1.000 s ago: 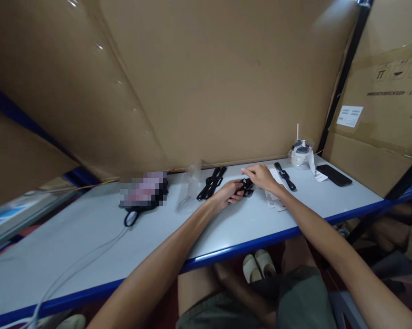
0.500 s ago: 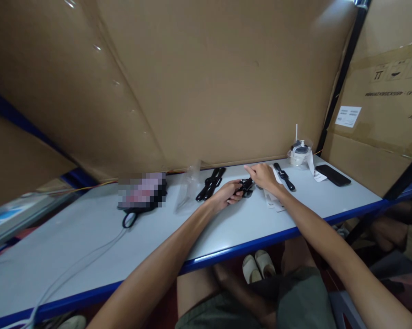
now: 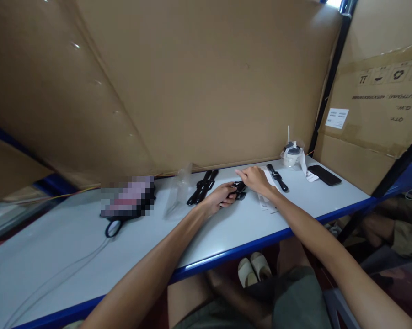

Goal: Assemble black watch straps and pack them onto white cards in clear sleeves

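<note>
within left hand (image 3: 222,197), clasping small black part (image 3: 240,187): probably light, stiff, best held by edges; with right hand (image 3: 255,178) alongside, cannot tell if pinching.

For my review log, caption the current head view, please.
Left hand holds a small black part, right hand beside it, over a blue-edged white table.

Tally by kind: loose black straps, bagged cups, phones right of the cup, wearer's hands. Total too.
Loose black straps: 3
Bagged cup: 1
Phone: 1
Left hand and right hand: 2
Total: 7
Excludes the held black piece.
</note>
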`<state>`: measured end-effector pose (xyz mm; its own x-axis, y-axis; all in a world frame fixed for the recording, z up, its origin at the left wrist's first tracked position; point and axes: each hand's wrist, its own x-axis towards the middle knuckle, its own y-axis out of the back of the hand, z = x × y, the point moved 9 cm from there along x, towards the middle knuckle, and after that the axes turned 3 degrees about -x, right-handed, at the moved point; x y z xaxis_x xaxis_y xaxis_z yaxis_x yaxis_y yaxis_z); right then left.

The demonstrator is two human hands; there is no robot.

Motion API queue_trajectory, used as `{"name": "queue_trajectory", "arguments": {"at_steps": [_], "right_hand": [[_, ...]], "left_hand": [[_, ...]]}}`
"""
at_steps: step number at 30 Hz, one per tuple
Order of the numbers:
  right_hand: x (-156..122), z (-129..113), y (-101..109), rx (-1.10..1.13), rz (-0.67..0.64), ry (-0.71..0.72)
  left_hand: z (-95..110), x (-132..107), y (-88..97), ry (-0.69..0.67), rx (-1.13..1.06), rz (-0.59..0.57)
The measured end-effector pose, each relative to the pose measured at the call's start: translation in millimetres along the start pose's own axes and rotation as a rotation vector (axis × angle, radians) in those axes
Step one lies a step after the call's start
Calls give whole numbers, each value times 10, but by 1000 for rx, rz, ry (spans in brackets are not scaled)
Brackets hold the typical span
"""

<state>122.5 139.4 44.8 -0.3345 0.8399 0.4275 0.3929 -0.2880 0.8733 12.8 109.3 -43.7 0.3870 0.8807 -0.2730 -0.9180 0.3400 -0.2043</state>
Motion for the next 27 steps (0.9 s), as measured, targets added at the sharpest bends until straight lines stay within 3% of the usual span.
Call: {"name": "queue_trajectory", "arguments": {"at_steps": [19, 27], "right_hand": [[-55, -232, -107, 105, -63, 145], [-80, -242, -65, 131, -55, 143]], "left_hand": [[-9, 17, 22, 6, 12, 29], [3, 12, 20, -1, 11, 43]]}}
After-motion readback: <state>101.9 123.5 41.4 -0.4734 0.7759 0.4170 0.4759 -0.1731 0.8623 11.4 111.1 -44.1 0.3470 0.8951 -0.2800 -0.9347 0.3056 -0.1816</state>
